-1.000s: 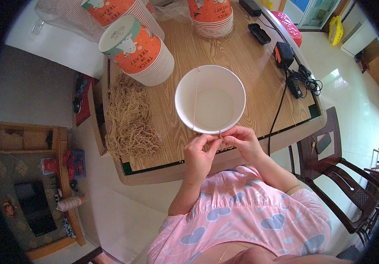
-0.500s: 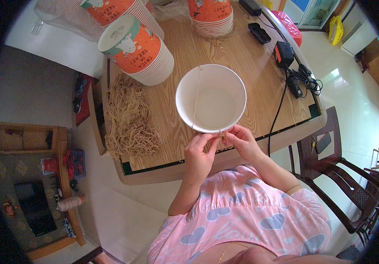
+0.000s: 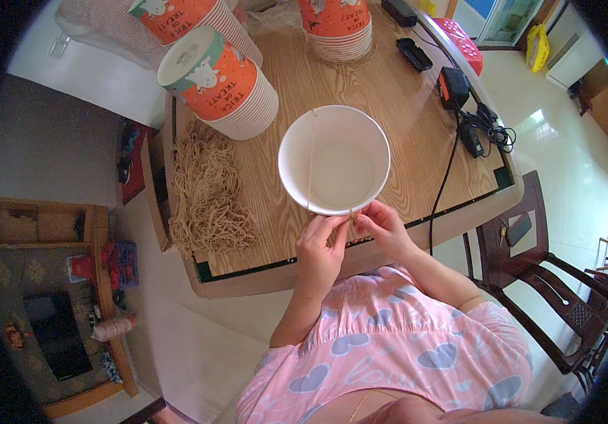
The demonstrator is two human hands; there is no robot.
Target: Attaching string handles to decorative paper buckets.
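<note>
White paper bowl (image 3: 334, 164) barely moved since a second ago | both hands, left hand (image 3: 320, 244) and right hand (image 3: 383, 225), still pinching the tan string (image 3: 310, 159) at its near rim | string pile (image 3: 209, 191) waiting alongside

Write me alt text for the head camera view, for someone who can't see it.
Seen from above, a person's left hand and right hand pinch a thin string at the near rim of a white paper cup on a wooden table. A pile of tan string and stacks of orange cups lie to the left.
</note>
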